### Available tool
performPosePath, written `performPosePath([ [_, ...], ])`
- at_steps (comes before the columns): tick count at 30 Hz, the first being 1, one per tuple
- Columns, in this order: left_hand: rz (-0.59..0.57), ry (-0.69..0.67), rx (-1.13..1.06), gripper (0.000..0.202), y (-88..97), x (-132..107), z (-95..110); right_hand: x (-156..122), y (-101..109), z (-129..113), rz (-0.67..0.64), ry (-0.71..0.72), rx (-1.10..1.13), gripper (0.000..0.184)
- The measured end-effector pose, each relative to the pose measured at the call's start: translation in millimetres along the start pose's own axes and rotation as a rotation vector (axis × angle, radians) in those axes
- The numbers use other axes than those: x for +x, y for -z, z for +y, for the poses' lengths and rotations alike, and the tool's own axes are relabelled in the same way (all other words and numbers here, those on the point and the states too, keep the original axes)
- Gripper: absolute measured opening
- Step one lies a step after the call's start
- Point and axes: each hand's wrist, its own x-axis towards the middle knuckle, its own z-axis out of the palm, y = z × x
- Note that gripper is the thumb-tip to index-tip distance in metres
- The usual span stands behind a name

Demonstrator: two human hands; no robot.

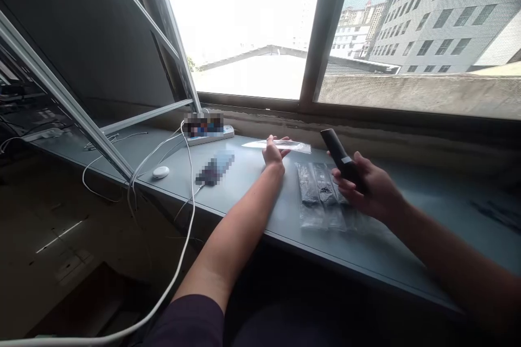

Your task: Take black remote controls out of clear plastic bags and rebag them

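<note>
My right hand (pixel 366 187) is closed around a black remote control (pixel 337 156), which sticks up and away from the fingers. Under that hand lie several bagged black remotes (pixel 321 195) side by side in clear plastic on the grey ledge (pixel 252 184). My left hand (pixel 273 153) reaches forward and rests on a flat clear plastic bag (pixel 280 145) near the window; its fingers look pinched on the bag's edge.
A white power strip (pixel 209 134) sits at the back left, with white cables (pixel 179 173) running off the ledge. A phone (pixel 215 169) and a small white round device (pixel 160 172) lie left of my arm. A metal frame (pixel 81 114) slants at the left. The window is behind.
</note>
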Motion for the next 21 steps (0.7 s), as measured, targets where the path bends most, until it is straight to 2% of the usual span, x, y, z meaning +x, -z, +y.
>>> performPosePath([
  [6,-0.002,0.009,-0.009,0.029,0.0,3,-1,-3,-7,5,-0.041,-0.018,0.068,0.033],
  [11,-0.01,0.035,0.04,0.031,-1.5,7,-3,-2,-5,9,-0.024,-0.059,0.066,0.014],
  [14,-0.004,0.041,0.035,0.032,-1.5,9,-2,-2,-3,9,-0.028,-0.057,0.007,0.018],
  [17,0.012,0.048,0.021,0.031,-0.7,11,0,-3,-3,7,-0.066,-0.058,-0.001,0.032],
  [21,0.008,0.018,0.041,0.031,-0.7,13,3,-5,-5,5,-0.116,-0.098,0.014,0.034],
])
